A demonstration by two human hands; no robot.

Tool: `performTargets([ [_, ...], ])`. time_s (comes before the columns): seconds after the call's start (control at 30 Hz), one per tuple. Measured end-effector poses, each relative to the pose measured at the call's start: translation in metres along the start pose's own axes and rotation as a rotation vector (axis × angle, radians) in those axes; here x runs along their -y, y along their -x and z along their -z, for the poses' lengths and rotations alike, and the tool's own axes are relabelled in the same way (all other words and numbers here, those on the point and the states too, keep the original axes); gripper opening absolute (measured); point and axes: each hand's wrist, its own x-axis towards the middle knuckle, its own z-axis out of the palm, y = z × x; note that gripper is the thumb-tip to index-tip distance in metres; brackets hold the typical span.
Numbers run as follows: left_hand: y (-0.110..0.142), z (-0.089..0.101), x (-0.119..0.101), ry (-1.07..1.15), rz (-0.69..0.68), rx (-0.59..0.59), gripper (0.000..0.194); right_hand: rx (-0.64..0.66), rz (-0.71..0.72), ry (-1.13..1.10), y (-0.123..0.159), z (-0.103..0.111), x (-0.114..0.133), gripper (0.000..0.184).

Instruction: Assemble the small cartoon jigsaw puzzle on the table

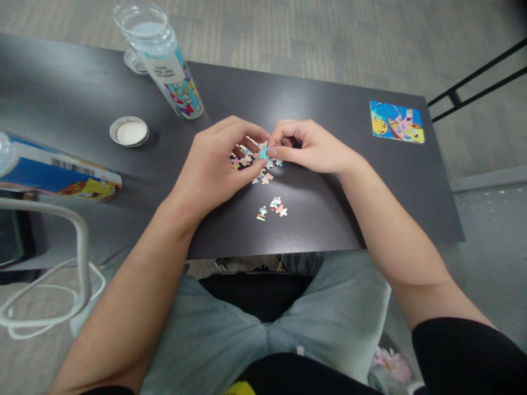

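Both hands meet above a small pile of jigsaw puzzle pieces [246,160] on the dark table. My right hand [310,145] is closed in a pinch at a turquoise puzzle piece [263,152]. Curled round the same piece from the other side, my left hand [222,159] has its thumb at the lower edge and a finger above; its grip is partly hidden. Under the fingers, part of the pile is covered. Nearer the front edge lie some loose pieces [278,207], with another single piece [262,213] just left of them.
A clear tube [181,90] with a colourful label stands behind my left hand. Left of it are a silver lid [129,131] and a second lid [134,61]. A blue printed tube [61,173] is at far left, near a white curved cable [82,247]. A cartoon picture card [397,122] lies at right.
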Motion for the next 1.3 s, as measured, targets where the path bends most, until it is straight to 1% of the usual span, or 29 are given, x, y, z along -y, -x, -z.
performTargets([
  [0.1,0.001,0.002,-0.002,-0.039,0.095,0.067,0.022,-0.001,-0.026,0.024,0.000,0.004,0.005,0.067],
  [0.17,0.001,0.003,-0.004,-0.060,0.118,0.090,0.021,-0.009,-0.041,0.047,0.000,0.007,0.008,0.067],
  [0.27,0.001,0.004,-0.006,-0.077,0.123,0.092,0.020,-0.023,-0.062,0.067,0.000,0.010,0.010,0.068],
  [0.4,0.001,0.004,-0.006,-0.111,0.126,0.107,0.019,-0.026,-0.055,0.058,0.000,0.009,0.009,0.068],
  [0.63,0.001,0.005,-0.004,-0.129,0.142,0.088,0.018,0.017,-0.025,0.038,0.001,0.009,0.003,0.065],
  [0.77,0.001,0.005,-0.005,-0.133,0.135,0.095,0.018,0.037,-0.051,0.039,0.004,0.017,0.006,0.058],
  [0.87,0.000,0.006,-0.005,-0.169,0.138,0.119,0.014,0.123,-0.107,0.066,0.009,0.031,0.014,0.048],
  [0.97,0.000,0.007,-0.005,-0.225,0.144,0.152,0.009,0.258,-0.154,0.089,0.014,0.044,0.021,0.045],
  [1.07,0.001,0.007,-0.003,-0.246,0.107,0.205,0.012,0.347,-0.179,0.126,0.015,0.045,0.024,0.040],
  [1.13,0.001,0.006,-0.001,-0.238,0.085,0.251,0.019,0.362,-0.190,0.176,0.015,0.040,0.027,0.033],
  [1.2,0.000,0.005,0.003,-0.224,0.070,0.289,0.025,0.351,-0.195,0.220,0.014,0.033,0.030,0.029],
  [1.3,0.000,0.003,0.008,-0.204,0.060,0.322,0.028,0.329,-0.187,0.245,0.015,0.030,0.034,0.034],
])
